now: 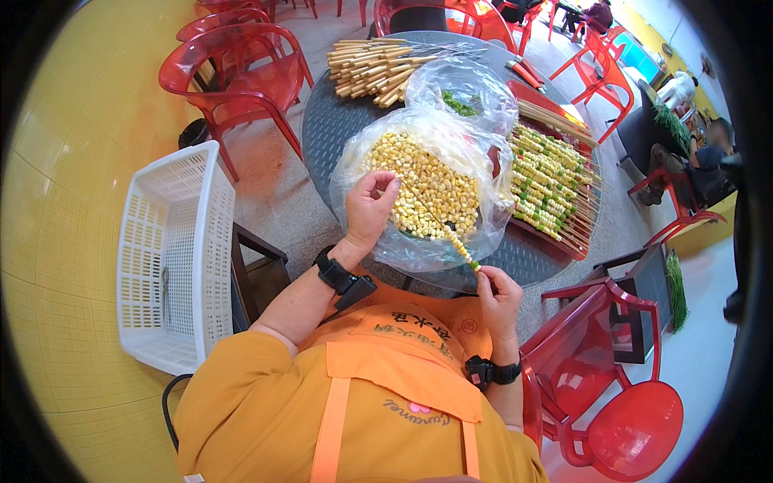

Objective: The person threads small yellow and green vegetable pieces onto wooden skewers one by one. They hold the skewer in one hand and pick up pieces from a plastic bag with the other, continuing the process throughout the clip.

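Note:
A thin bamboo skewer (427, 207) runs slantwise over a clear plastic bag (362, 151) of loose corn kernels (423, 175). My left hand (371, 208) pinches its bare far end between thumb and fingertips. At the near end, the fingertips of my right hand (501, 296) close on the loaded tip, where a pale kernel shows. Yellow corn kernels (458, 244) and a green piece (475, 265) are threaded along this half. Right of the bag, a red tray (531, 234) holds several rows of skewered corn with green pieces (543, 175).
The round table (318, 130) also bears wooden-handled metal skewers (374, 69), a bag of chopped greens (459, 105), bare bamboo sticks (555, 121) and red-handled tools (528, 72). A white plastic crate (205, 241) stands left; a red chair (598, 350) is right. People sit farther off.

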{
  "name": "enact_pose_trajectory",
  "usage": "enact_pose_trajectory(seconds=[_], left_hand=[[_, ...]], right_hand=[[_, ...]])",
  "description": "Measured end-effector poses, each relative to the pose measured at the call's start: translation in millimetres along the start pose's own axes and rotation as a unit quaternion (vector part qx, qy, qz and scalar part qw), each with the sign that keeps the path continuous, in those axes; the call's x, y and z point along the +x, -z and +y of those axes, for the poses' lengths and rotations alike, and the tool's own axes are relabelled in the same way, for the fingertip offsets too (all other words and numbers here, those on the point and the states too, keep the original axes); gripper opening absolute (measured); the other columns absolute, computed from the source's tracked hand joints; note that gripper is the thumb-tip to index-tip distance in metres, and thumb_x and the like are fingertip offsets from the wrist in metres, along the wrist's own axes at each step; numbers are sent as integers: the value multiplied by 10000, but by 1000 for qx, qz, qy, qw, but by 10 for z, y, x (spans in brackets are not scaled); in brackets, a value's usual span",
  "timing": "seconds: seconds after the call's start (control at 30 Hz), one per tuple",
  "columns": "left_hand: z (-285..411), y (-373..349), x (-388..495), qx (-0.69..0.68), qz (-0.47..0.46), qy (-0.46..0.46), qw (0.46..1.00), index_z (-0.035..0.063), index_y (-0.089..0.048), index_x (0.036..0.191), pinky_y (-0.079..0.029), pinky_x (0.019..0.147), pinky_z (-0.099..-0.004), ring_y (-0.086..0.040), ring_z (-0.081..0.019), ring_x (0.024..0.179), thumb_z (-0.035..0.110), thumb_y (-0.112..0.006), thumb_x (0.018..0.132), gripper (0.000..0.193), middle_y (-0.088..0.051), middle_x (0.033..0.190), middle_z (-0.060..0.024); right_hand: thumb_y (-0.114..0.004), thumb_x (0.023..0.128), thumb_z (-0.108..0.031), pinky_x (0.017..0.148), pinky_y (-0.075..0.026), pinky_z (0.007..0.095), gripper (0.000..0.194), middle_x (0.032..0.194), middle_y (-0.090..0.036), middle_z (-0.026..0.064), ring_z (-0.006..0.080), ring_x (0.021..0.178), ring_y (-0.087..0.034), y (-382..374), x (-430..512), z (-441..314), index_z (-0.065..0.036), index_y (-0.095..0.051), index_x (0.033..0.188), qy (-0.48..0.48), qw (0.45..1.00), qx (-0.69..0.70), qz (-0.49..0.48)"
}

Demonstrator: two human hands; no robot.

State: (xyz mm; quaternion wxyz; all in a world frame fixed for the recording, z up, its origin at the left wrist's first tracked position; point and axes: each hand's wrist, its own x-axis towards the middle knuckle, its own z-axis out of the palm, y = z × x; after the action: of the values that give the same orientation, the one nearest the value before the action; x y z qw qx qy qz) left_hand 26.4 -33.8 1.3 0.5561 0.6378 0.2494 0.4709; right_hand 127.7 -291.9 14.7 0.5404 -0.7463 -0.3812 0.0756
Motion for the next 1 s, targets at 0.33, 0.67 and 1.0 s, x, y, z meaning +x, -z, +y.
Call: enact_pose_trajectory(seconds=[0.33, 0.67, 1.0], left_hand=[[19, -3, -1, 5, 22, 6, 1000, 36, -650, 972, -443, 625, -170, -539, -10, 691, 63, -668, 890, 88, -626, 829, 49], [15, -6, -1, 20, 17, 0, 1000, 40, -648, 966, -441, 615, -170, -538, -10, 679, 54, -669, 883, 87, -625, 830, 54], [2, -4, -1, 48, 23, -11, 999, 46, -657, 965, -443, 599, -176, -540, -16, 663, 47, -679, 866, 101, -634, 822, 48]], right_hand=[[-652, 861, -6, 562, -440, 238, 75, 730, -639, 72, 93, 610, -551, -6, -6, 23, 18, -672, 929, -2, 1000, -2, -4], [-643, 885, -12, 531, -396, 196, 76, 714, -603, -12, 31, 599, -496, -8, -6, 32, 28, -673, 943, 22, 1000, -6, -3], [-655, 860, -7, 547, -428, 230, 71, 698, -611, 55, 76, 596, -532, -5, -5, 4, 23, -672, 922, 4, 1000, -2, -4]])
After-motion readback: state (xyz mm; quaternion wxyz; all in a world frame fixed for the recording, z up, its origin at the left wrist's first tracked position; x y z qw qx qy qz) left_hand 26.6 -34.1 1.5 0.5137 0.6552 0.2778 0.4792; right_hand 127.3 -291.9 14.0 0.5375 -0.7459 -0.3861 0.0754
